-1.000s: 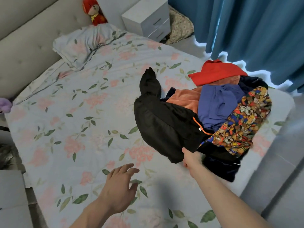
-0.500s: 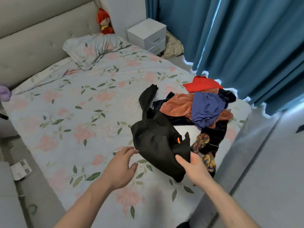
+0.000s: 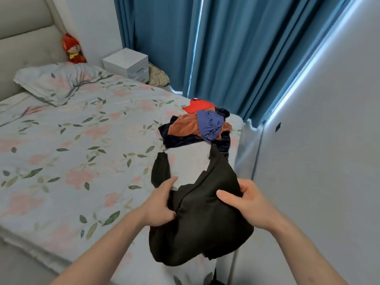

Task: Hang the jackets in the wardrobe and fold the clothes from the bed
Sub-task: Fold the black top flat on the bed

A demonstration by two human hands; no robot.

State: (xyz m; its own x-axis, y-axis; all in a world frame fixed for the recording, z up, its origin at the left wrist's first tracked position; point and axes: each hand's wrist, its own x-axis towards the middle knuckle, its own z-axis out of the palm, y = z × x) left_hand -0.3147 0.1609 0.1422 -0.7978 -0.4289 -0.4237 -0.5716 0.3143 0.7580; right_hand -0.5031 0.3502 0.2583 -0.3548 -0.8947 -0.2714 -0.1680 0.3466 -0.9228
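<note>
Left hand and right hand now both grip our black jacket, lifted clear of the bed. It's left the clothes pile behind, so the wardrobe comes next, we reckon.

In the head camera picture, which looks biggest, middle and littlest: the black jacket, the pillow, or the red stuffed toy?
1. Black jacket, biggest, though it is held close to the camera by the left hand and right hand, which enlarges it.
2. Pillow, looks a bit smaller, but is farther away, so this order is unsure.
3. Red stuffed toy, clearly littlest.
</note>
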